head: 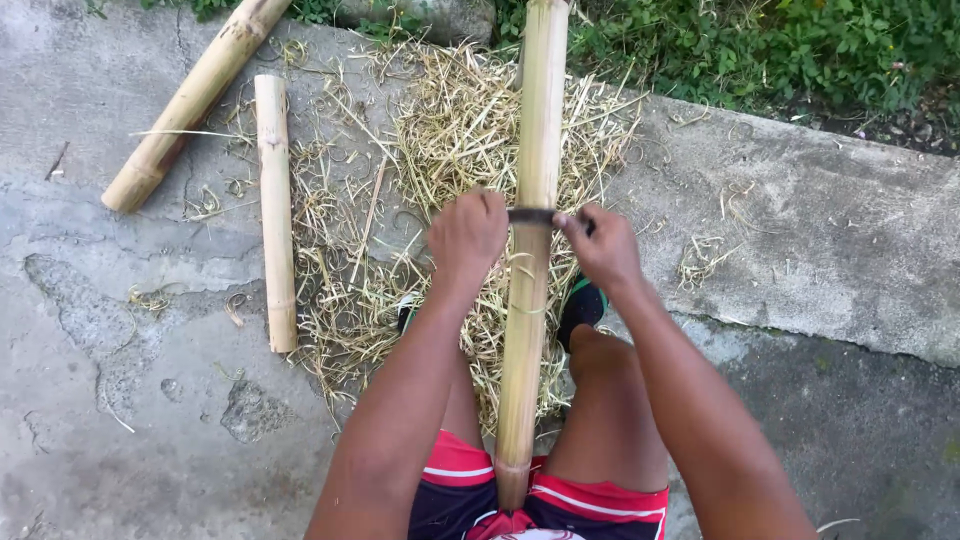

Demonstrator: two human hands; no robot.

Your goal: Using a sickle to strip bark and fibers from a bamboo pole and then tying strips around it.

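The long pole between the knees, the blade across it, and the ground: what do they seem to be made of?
The pole looks like bamboo: pale yellow-green, smooth, with ringed joints. The blade, held by the left hand and right hand, looks like dark, dull metal, though it is too small to be sure. The ground looks like rough grey concrete, stained and cracked. The shavings look like dry bamboo fibre.

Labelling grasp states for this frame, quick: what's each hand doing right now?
Left hand: closed on one end of the dark blade set across the bamboo pole.
Right hand: closed, gripping the blade's other end.
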